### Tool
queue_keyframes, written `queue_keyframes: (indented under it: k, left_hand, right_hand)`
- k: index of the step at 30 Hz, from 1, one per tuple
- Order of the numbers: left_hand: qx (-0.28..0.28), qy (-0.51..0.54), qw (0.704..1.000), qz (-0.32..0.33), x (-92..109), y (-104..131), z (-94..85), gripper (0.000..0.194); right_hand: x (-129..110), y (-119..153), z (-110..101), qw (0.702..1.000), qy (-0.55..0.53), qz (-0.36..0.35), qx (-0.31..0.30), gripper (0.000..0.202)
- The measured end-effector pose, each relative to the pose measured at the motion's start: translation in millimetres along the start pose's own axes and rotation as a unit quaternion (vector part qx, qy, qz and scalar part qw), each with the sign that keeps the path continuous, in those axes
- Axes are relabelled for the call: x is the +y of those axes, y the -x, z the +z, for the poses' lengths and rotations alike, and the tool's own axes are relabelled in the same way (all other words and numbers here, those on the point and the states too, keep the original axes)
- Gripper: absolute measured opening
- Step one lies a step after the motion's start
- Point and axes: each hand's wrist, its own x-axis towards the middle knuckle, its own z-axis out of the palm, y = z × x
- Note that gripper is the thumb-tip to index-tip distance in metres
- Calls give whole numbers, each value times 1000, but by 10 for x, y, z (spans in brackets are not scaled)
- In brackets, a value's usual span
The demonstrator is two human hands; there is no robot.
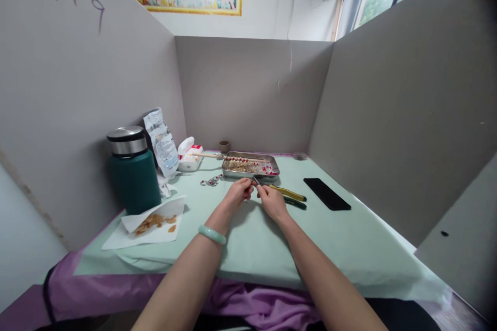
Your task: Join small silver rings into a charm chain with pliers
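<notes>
My left hand [238, 192], with a pale green bangle [212, 235] on the wrist, is closed in a pinch. Whatever lies between its fingertips is too small to make out. Close beside it, my right hand [273, 201] is closed around a slim metal tool [256, 180], whose tip points toward the left fingertips. Pliers with a yellow handle [289, 193] and a dark green handle [295, 202] lie partly behind my right hand. Just beyond both hands is a metal tray [276, 169] of small gold and red pieces. A stick [209, 155] strung with red beads rests across it.
A beaded chain [213, 181] lies left of the tray. Further left are a green flask [135, 181], a foil pouch [161, 142], a tissue pack [190, 159] and paper with brown flakes [155, 221]. A black phone-like slab [327, 194] lies right. Grey partitions [254, 93] enclose the table.
</notes>
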Motion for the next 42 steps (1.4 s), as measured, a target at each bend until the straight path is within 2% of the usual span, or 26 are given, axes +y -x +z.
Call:
queue_keyframes:
  k: [3, 8, 12, 23, 28, 34, 37, 42]
  left_hand:
    - [-10, 9, 1000, 1, 16, 11, -14, 14]
    - [12, -12, 1000, 17, 19, 7, -53, 20]
    - [27, -35, 999, 26, 26, 9, -73, 27]
    - [57, -32, 998, 12, 70, 37, -67, 27]
    - [102, -122, 987, 27, 83, 45, -55, 20]
    - [132, -207, 966, 86, 17, -26, -93, 14]
    - [127, -221, 961, 109, -16, -64, -124, 13]
    - [101, -236, 960, 108, 12, -49, -103, 12]
  right_hand:
    - [5, 0, -7, 1000, 24, 1, -1, 40]
    - [-1, 14, -23, 998, 55, 0, 24, 39]
    - [-19, 36, -40, 994, 88, -44, 53, 36]
    - [-27, 60, -32, 987, 138, -68, 44, 33]
    - [-28, 64, -31, 986, 146, -68, 31, 32]
    - [-12, 56, -14, 985, 164, -60, 12, 34]
    - [-12, 52, -15, 984, 169, -54, 7, 35]
    - [-18, 50, -30, 987, 159, -39, 4, 36]
